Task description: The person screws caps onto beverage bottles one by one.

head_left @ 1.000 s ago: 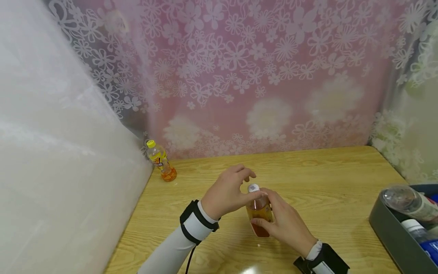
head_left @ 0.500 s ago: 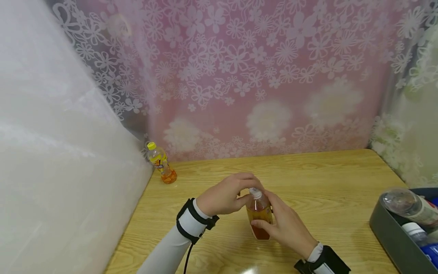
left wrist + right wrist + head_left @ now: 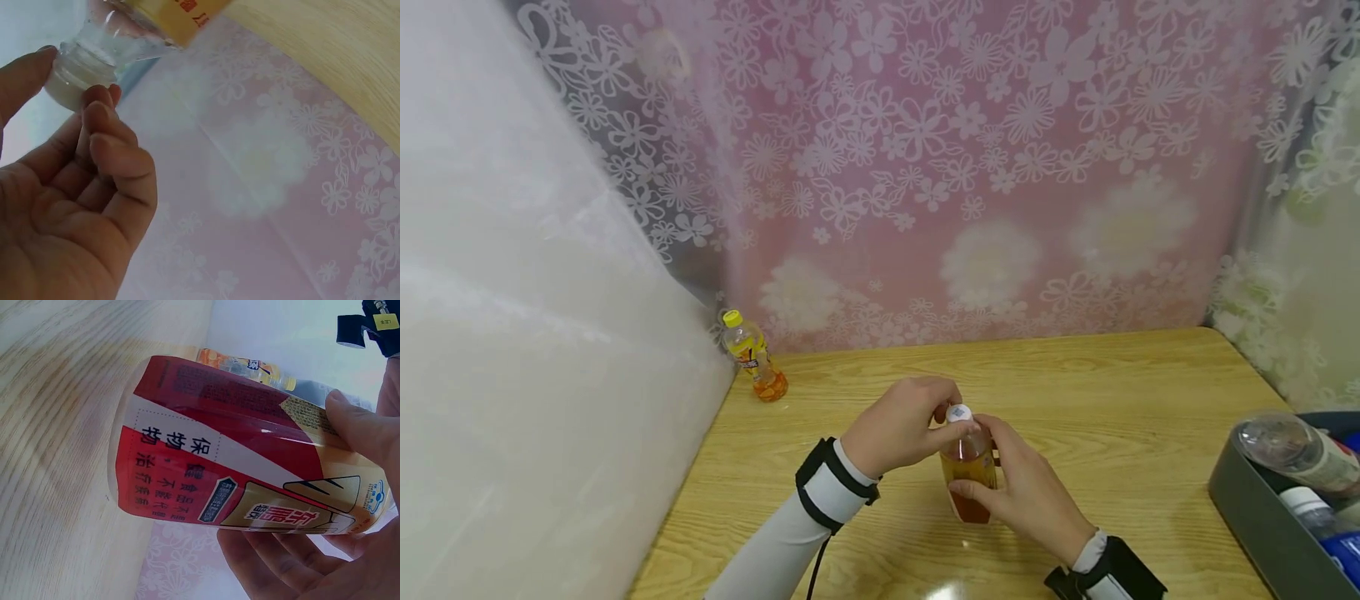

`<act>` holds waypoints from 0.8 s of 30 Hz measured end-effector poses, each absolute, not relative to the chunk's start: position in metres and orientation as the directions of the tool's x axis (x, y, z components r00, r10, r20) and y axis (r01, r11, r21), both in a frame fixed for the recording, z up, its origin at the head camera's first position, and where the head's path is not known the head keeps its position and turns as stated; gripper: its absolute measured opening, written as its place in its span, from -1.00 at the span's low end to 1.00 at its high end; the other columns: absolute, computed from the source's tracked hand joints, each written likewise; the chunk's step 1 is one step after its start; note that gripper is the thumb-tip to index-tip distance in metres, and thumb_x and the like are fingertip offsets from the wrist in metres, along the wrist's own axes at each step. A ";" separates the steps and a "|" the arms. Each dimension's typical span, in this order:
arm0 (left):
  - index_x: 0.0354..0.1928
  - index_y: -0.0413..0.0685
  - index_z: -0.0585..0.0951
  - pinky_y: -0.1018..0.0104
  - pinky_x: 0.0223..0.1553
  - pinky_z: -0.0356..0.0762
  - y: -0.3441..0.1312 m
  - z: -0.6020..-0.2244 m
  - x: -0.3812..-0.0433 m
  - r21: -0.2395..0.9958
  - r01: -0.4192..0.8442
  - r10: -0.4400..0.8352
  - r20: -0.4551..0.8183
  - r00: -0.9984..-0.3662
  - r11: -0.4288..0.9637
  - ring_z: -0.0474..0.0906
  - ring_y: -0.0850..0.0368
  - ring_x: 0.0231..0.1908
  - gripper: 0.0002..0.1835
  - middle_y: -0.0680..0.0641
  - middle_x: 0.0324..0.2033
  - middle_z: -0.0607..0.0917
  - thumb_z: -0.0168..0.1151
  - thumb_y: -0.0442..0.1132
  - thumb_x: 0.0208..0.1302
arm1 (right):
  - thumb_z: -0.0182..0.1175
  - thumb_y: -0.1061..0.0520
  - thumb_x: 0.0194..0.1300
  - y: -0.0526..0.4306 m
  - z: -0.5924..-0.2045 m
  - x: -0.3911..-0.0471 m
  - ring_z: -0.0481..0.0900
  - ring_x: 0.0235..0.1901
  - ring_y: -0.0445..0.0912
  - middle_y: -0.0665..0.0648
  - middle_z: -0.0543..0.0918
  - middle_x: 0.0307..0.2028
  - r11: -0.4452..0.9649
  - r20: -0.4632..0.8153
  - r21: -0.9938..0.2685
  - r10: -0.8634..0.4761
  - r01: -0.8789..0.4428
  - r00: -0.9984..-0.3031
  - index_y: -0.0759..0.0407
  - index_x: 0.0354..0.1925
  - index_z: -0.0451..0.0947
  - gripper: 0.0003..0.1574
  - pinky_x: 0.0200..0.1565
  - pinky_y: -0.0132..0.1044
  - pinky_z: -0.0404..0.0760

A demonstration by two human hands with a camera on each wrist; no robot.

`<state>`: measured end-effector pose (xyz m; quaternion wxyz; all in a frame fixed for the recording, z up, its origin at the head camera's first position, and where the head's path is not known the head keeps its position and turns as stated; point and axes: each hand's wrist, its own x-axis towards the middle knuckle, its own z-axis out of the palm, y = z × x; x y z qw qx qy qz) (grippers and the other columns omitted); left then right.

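Note:
A drink bottle (image 3: pixel 973 479) with a red and gold label stands on the table in the head view, its white cap (image 3: pixel 958 413) on top. My right hand (image 3: pixel 1037 487) grips the bottle's body from the right. In the right wrist view the bottle's label (image 3: pixel 231 450) fills the middle, with the thumb on one side and the fingers on the other. At the bottle's neck, my left hand (image 3: pixel 898 427) pinches the cap. The left wrist view shows its thumb and curled fingers (image 3: pixel 112 125) against the pale cap (image 3: pixel 72 81).
A yellow-capped bottle (image 3: pixel 756 362) with orange contents stands at the table's back left corner. On the right, a grey box (image 3: pixel 1262 508) holds several bottles. A pink flowered curtain (image 3: pixel 880 208) hangs behind the wooden table (image 3: pixel 1112 417), and a white sheet (image 3: pixel 550 333) covers the left side.
My left hand's raised fingers came down and curled round the cap; the hand has since turned, bringing the cap's top back into view. My right hand keeps its grip on the bottle.

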<state>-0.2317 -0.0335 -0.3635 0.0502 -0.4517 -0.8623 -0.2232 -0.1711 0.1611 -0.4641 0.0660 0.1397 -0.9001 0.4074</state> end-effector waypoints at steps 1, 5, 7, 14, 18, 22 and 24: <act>-0.17 -0.01 0.62 0.57 -0.42 0.37 -0.034 -0.363 -0.232 0.336 0.812 0.771 0.284 -0.570 0.477 0.46 0.31 -0.46 -0.83 0.11 -0.38 0.61 0.31 -0.08 0.42 | 0.47 -0.31 0.13 0.161 -0.465 -0.171 0.64 0.07 -0.02 0.03 0.54 0.22 0.627 0.234 -0.716 -0.200 -0.307 -0.952 -0.01 0.45 0.22 0.09 -0.02 -0.03 0.69; -0.02 -0.03 0.64 0.56 -0.27 0.44 -0.037 -0.360 -0.236 0.328 0.852 0.842 0.226 -0.490 0.408 0.50 0.32 -0.31 -0.85 0.09 -0.18 0.63 0.26 -0.19 0.46 | 0.52 -0.25 0.11 0.160 -0.466 -0.170 0.65 0.06 -0.04 0.02 0.55 0.19 0.637 0.249 -0.701 -0.202 -0.320 -0.947 0.01 0.46 0.21 0.11 -0.03 -0.07 0.70; 0.04 -0.03 0.65 0.52 -0.20 0.49 -0.038 -0.359 -0.238 0.329 0.865 0.869 0.197 -0.455 0.378 0.50 0.34 -0.24 -0.82 0.08 -0.11 0.62 0.24 -0.26 0.46 | 0.53 -0.24 0.10 0.160 -0.467 -0.170 0.65 0.05 -0.05 0.01 0.55 0.19 0.649 0.256 -0.688 -0.200 -0.324 -0.946 0.02 0.46 0.21 0.13 -0.05 -0.09 0.71; 0.20 -0.03 0.58 0.52 -0.25 0.49 -0.036 -0.358 -0.233 0.338 0.809 0.799 0.211 -0.562 0.480 0.55 0.25 -0.25 -0.65 0.02 -0.10 0.62 0.20 -0.06 0.50 | 0.53 -0.30 0.06 0.161 -0.469 -0.171 0.68 -0.02 -0.05 0.03 0.56 0.18 0.672 0.272 -0.664 -0.189 -0.326 -0.944 0.00 0.43 0.25 0.12 -0.12 -0.11 0.71; -0.09 -0.01 0.63 0.53 -0.56 0.32 -0.032 -0.359 -0.231 0.347 0.771 0.736 0.257 -0.626 0.535 0.38 0.31 -0.60 -0.74 0.08 -0.52 0.55 0.28 0.02 0.43 | 0.53 -0.33 0.05 0.160 -0.469 -0.171 0.67 -0.04 -0.07 0.00 0.54 0.14 0.676 0.268 -0.666 -0.178 -0.315 -0.947 -0.05 0.41 0.25 0.11 -0.15 -0.12 0.72; -0.31 0.05 0.56 0.56 -0.65 0.23 -0.029 -0.362 -0.230 0.324 0.783 0.744 0.265 -0.614 0.531 0.26 0.39 -0.73 -0.73 0.17 -0.69 0.42 0.33 0.05 0.38 | 0.53 -0.30 0.05 0.159 -0.469 -0.171 0.62 -0.16 -0.18 -0.02 0.51 0.11 0.687 0.255 -0.660 -0.176 -0.304 -0.951 -0.04 0.39 0.25 0.09 -0.27 -0.26 0.65; -0.34 0.05 0.52 0.58 -0.65 0.22 -0.027 -0.363 -0.231 0.298 0.805 0.764 0.269 -0.587 0.513 0.24 0.40 -0.73 -0.71 0.18 -0.68 0.42 0.33 0.05 0.38 | 0.54 -0.29 0.06 0.159 -0.470 -0.170 0.57 -0.23 -0.23 -0.03 0.50 0.09 0.694 0.261 -0.650 -0.177 -0.308 -0.949 -0.03 0.39 0.26 0.08 -0.34 -0.35 0.57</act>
